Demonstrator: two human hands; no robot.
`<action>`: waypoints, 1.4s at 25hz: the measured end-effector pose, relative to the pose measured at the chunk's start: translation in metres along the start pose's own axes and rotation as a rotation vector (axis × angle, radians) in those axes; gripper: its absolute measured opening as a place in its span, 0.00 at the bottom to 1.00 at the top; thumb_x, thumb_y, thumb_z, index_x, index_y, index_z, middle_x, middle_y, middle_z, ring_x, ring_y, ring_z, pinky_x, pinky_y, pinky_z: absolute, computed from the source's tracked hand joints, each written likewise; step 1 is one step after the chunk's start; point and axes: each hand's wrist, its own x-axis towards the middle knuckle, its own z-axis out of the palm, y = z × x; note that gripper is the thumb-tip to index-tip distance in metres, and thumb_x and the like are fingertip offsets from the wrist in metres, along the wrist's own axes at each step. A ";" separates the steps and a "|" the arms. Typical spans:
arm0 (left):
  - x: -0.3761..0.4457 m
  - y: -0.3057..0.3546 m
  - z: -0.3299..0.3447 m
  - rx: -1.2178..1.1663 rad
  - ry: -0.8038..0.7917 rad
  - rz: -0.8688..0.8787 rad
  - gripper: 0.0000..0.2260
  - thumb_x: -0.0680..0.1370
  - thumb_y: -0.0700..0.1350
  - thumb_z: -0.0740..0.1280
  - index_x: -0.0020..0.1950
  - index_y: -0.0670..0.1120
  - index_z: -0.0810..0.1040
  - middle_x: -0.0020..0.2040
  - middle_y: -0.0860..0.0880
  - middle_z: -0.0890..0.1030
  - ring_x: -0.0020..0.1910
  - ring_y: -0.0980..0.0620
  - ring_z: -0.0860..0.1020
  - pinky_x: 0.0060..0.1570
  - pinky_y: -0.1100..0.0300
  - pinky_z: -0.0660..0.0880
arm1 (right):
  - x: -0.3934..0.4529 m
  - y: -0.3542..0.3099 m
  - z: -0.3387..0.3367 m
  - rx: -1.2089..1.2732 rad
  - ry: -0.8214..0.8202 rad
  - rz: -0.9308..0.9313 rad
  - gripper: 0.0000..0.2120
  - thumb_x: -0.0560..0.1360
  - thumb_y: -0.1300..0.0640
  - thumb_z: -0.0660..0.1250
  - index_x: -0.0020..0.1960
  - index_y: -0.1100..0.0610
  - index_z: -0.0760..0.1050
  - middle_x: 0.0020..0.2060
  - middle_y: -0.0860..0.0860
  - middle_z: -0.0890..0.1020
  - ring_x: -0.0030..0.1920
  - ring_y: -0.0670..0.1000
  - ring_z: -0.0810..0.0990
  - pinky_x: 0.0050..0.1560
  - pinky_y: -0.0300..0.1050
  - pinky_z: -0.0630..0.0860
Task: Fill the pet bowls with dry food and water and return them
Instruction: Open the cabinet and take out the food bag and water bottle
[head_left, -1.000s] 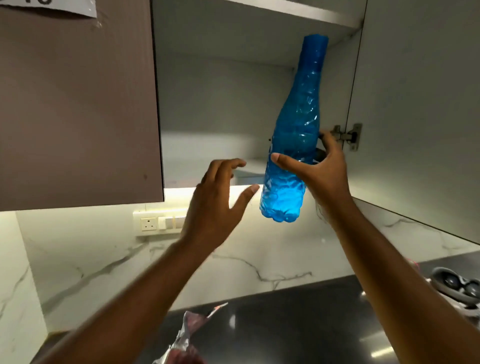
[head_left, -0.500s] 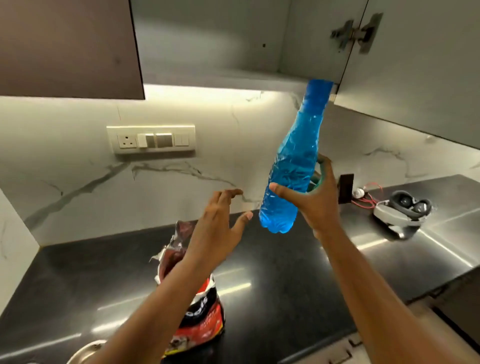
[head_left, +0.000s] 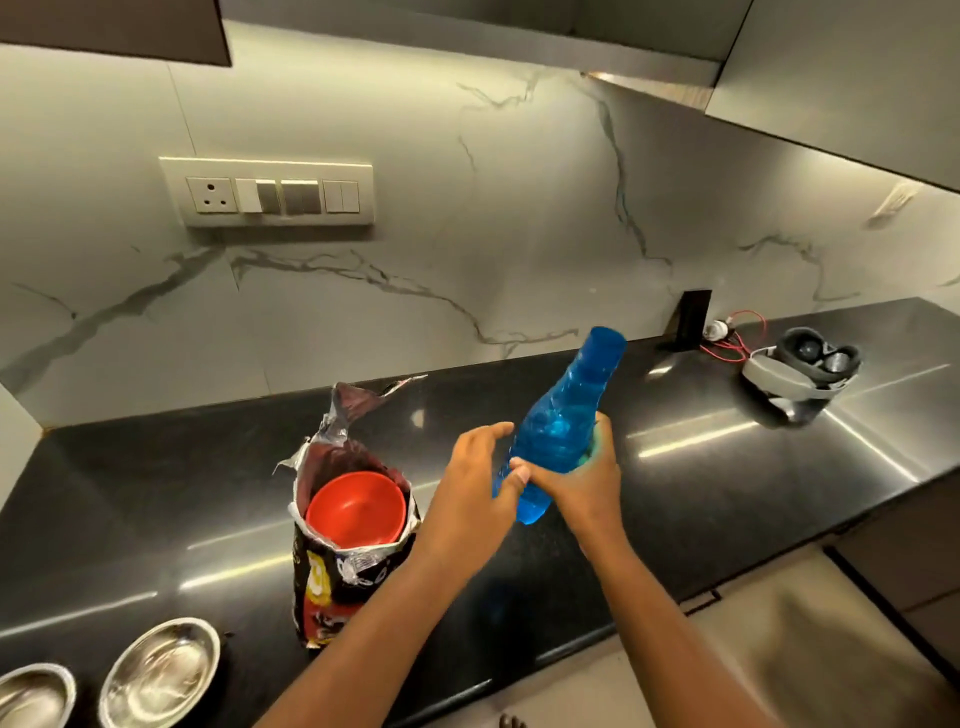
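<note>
My right hand (head_left: 579, 480) grips a blue plastic water bottle (head_left: 558, 426) around its lower body, holding it tilted above the black counter (head_left: 156, 493). My left hand (head_left: 475, 478) is beside the bottle, fingers spread and touching its left side. An opened dry food bag (head_left: 343, 571) stands on the counter to the left, with a red scoop bowl (head_left: 356, 509) sitting in its mouth. Two steel pet bowls sit at the bottom left: one (head_left: 161, 670) fully seen, another (head_left: 34, 696) cut by the frame edge. Both look empty.
A headset (head_left: 800, 371) and red wires (head_left: 737, 338) lie at the counter's back right beside a small black stand (head_left: 691, 317). A switch panel (head_left: 267, 192) is on the marble wall. An upper cabinet door (head_left: 841, 67) hangs open at top right.
My right hand brought the blue bottle down from the upper cabinet to just over the counter. My left hand followed and now touches the bottle. The view dropped to show the bag and bowls.
</note>
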 end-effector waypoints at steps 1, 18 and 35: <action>0.001 -0.002 0.007 -0.002 0.003 -0.005 0.22 0.80 0.47 0.66 0.74 0.51 0.67 0.70 0.56 0.69 0.64 0.66 0.66 0.59 0.80 0.60 | -0.004 0.009 0.003 -0.016 -0.016 0.019 0.38 0.62 0.56 0.84 0.66 0.49 0.69 0.56 0.46 0.82 0.56 0.44 0.83 0.57 0.44 0.82; -0.012 -0.100 0.072 -0.075 -0.059 -0.412 0.23 0.77 0.39 0.70 0.71 0.48 0.71 0.69 0.47 0.72 0.62 0.56 0.73 0.65 0.58 0.72 | -0.024 0.098 0.018 -0.074 -0.162 0.094 0.42 0.62 0.53 0.85 0.70 0.49 0.67 0.58 0.45 0.81 0.59 0.42 0.81 0.60 0.42 0.80; -0.039 -0.046 0.038 -0.081 -0.037 -0.160 0.21 0.77 0.41 0.68 0.69 0.52 0.71 0.66 0.54 0.73 0.61 0.67 0.71 0.65 0.65 0.70 | -0.079 0.059 0.033 -0.208 -0.274 0.297 0.06 0.74 0.62 0.75 0.48 0.52 0.84 0.40 0.45 0.87 0.44 0.39 0.85 0.49 0.42 0.82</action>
